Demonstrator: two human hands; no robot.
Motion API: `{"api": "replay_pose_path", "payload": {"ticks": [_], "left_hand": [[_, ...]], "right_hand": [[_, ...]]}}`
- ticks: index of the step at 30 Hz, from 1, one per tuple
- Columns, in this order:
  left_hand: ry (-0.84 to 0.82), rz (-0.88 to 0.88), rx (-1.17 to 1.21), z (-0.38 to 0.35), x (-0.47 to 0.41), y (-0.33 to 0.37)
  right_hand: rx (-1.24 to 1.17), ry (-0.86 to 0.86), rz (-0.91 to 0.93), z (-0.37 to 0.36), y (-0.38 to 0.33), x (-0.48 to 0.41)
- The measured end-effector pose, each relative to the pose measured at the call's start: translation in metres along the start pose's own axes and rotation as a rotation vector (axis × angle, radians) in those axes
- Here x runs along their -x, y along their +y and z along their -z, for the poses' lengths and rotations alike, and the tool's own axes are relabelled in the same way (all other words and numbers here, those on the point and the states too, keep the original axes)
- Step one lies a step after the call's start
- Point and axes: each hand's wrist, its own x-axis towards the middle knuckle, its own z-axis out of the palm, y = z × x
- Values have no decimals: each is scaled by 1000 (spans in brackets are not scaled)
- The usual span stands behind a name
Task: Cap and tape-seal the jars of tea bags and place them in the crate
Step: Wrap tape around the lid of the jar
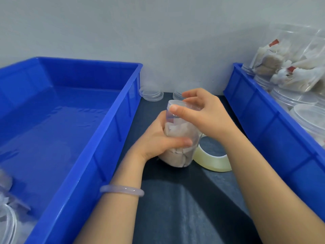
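A clear plastic jar [179, 138] packed with white tea bags stands on the dark table between two blue crates. My left hand [158, 140] wraps around the jar's body. My right hand [202, 113] grips the clear cap [177, 104] sitting on the jar's mouth. A roll of clear tape [213, 160] lies flat right beside the jar, partly behind my right wrist. The big blue crate [98, 131] on the left is mostly bare, with a couple of jars [7, 213] in its near left corner.
A second blue crate [263, 117] on the right holds several uncapped jars of tea bags [288, 64]. Loose clear caps [151, 93] lie at the back of the table by the white wall. Dark cloth covers the table near me.
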Motion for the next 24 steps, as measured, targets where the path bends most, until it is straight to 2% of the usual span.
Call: {"api": "replay_pose_path", "payload": {"ticks": [2,6,9,12,15,17,18,21,24], "left_hand": [[71,64,-82,-3,-1,1],[208,58,-39,-13,-4,-8],[256,57,-106,-16,-6,-14],[424,69,-96,-16,-5,-18],[527,40,-65,-12,-5,-27],[554,72,-119,-12,-4,-28],[569,90,-132,-13,-4,-28],[551,137,-81,-14,-3,-27],[546,229,-102,-19,6,-23]], "right_hand": [[4,7,-9,0,1,-2],[63,116,-5,-7,1,-2],[124,148,43,-16,1,1],[155,142,100,-23,4,4],[42,135,33,-25,11,3],[76,179,-36,-19,22,0],[167,161,-81,-15,29,0],[494,-41,-244,-11,50,10],[587,-118,-311,-13,61,29]]}}
